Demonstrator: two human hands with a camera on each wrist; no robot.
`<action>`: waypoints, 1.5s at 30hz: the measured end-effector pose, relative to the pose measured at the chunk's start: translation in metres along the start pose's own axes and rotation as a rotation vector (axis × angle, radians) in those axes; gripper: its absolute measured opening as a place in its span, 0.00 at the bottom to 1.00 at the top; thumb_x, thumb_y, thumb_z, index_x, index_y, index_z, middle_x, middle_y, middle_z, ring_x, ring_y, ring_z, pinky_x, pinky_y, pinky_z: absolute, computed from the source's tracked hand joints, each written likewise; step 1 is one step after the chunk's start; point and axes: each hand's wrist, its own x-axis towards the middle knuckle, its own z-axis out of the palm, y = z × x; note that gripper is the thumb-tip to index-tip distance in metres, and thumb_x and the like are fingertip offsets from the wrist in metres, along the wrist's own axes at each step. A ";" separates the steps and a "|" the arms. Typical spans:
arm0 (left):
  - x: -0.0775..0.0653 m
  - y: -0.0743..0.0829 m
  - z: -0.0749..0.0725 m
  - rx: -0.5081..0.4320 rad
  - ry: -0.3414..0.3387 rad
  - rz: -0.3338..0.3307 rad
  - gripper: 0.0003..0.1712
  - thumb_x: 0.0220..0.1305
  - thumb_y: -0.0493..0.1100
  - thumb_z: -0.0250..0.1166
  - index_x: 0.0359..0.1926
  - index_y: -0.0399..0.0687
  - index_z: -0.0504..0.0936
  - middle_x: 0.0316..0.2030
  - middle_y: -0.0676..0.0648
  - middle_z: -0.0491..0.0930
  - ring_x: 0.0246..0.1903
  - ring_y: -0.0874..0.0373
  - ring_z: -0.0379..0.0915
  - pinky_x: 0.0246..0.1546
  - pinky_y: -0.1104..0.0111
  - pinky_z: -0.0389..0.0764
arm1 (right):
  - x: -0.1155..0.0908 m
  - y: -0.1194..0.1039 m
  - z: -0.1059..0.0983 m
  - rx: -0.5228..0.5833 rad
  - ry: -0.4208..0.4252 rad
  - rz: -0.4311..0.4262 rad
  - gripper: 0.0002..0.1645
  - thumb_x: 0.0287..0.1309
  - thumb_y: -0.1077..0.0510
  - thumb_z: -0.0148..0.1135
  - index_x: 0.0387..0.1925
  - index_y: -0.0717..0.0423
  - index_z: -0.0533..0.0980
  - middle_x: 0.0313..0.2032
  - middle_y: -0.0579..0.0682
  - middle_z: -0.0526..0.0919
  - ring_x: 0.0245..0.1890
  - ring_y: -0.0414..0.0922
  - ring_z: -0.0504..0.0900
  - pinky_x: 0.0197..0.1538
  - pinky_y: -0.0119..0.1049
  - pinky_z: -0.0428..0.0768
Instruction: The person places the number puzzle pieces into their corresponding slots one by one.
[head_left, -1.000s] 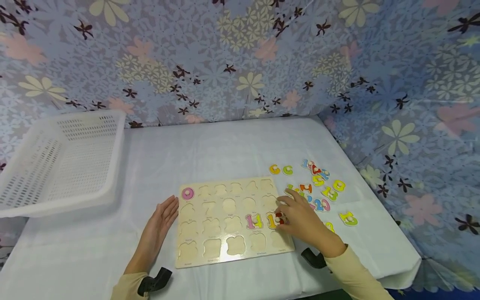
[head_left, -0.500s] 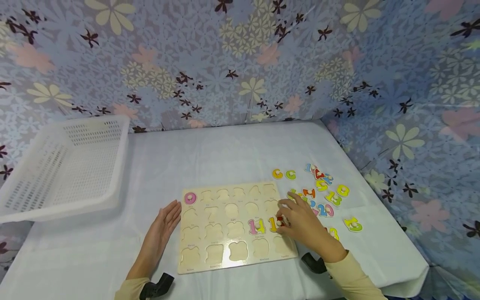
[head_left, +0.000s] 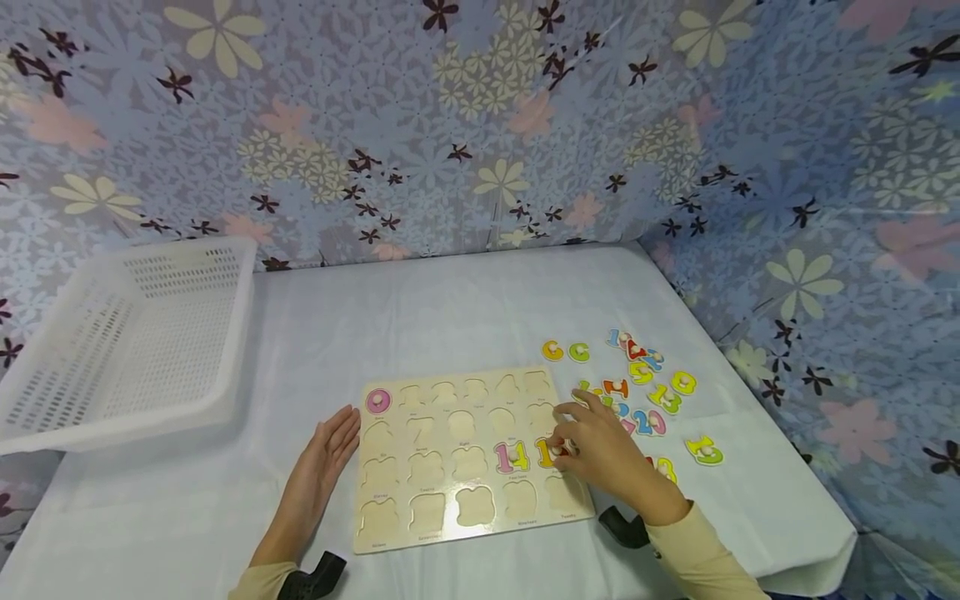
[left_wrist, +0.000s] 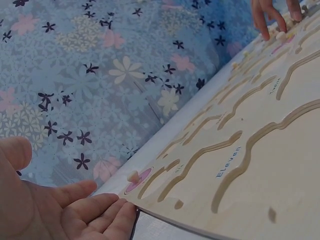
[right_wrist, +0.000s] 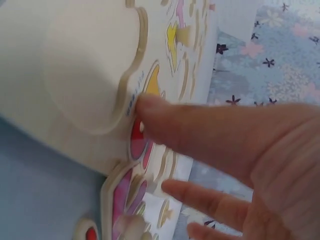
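Three number pieces on one board (head_left: 480, 437): pink 0 (head_left: 378, 401) at its far left corner, 14 (head_left: 513, 457) right of its middle, yellow-and-red piece (head_left: 543, 451) beside that. My right hand (head_left: 603, 450) grasps nothing, thumb pressing this third piece. My left hand (head_left: 326, 450) lies released along board's left edge. At least ten loose pieces (head_left: 664, 399), some overlapping, right of board; one white basket (head_left: 238, 350) left.
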 end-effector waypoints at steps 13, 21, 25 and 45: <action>-0.004 -0.003 0.000 0.055 0.067 -0.041 0.39 0.77 0.61 0.32 0.75 0.38 0.45 0.74 0.41 0.49 0.72 0.50 0.46 0.62 0.78 0.62 | -0.020 0.030 -0.020 0.005 0.079 0.028 0.15 0.45 0.54 0.77 0.37 0.51 0.85 0.53 0.60 0.79 0.64 0.66 0.61 0.60 0.69 0.63; -0.009 -0.001 -0.002 0.070 0.079 -0.033 0.40 0.76 0.62 0.32 0.75 0.37 0.45 0.74 0.41 0.49 0.72 0.49 0.46 0.62 0.78 0.62 | -0.048 0.089 -0.053 -0.081 0.192 0.192 0.18 0.45 0.56 0.76 0.39 0.59 0.84 0.49 0.68 0.78 0.59 0.73 0.61 0.55 0.74 0.62; -0.009 0.000 -0.003 0.075 0.078 -0.027 0.41 0.76 0.62 0.32 0.75 0.37 0.45 0.74 0.41 0.49 0.72 0.49 0.46 0.63 0.78 0.62 | -0.051 0.116 -0.056 -0.152 0.219 0.245 0.20 0.43 0.58 0.77 0.40 0.63 0.83 0.49 0.72 0.76 0.56 0.76 0.61 0.54 0.76 0.61; -0.002 0.000 0.000 0.019 -0.011 0.018 0.37 0.79 0.56 0.30 0.74 0.33 0.42 0.74 0.36 0.45 0.72 0.44 0.42 0.63 0.77 0.62 | -0.034 0.133 -0.046 -0.166 0.074 0.402 0.23 0.44 0.56 0.77 0.39 0.68 0.82 0.55 0.74 0.69 0.62 0.77 0.52 0.53 0.76 0.61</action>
